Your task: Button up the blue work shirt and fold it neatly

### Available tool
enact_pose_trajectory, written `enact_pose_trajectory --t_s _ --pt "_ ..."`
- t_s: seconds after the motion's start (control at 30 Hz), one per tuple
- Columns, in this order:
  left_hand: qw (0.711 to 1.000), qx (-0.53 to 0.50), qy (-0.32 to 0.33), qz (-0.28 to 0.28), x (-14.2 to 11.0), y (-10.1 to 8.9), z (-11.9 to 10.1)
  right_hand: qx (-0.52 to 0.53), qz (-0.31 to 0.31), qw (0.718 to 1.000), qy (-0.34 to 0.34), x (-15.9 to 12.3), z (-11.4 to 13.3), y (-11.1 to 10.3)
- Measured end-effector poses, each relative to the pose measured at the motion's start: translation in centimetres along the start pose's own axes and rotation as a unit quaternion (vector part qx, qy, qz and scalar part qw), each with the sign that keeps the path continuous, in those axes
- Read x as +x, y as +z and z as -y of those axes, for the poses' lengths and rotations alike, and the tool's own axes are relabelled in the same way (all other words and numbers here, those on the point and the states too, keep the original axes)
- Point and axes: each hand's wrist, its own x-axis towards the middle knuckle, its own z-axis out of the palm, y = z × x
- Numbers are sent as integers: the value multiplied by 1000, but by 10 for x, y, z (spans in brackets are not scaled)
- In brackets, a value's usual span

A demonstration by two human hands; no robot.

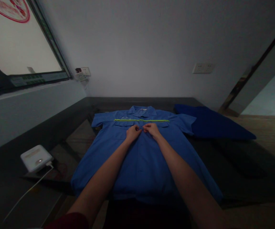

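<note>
A blue short-sleeved work shirt (141,162) lies spread front side up, its collar toward the wall and its hem toward me. A yellow-green stripe crosses the chest above two pocket flaps. At the front placket, just below the stripe, my left hand (133,132) pinches the shirt's edge with thumb and fingers. My right hand (151,129) pinches the fabric a little to the right of it, fingertips nearly meeting. Whether a button sits between the fingertips is too small to make out.
Beneath the shirt is a dark glossy table (80,136). A darker blue folded cloth (214,122) lies at the right. On the left stands a white box-shaped device (36,158) with a white cable (27,191). Wall sockets (203,68) and a window (25,41) are beyond.
</note>
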Motion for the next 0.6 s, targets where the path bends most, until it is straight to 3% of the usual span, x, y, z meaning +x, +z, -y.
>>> enact_pose_trajectory --t_s 0.33,0.6 --pt "999 3 -31 8 0 -1 -3 -55 9 998 -38 -2 -1 1" --pt "1000 5 -13 -8 -4 -2 -2 -182 -17 977 -109 -4 1 -4"
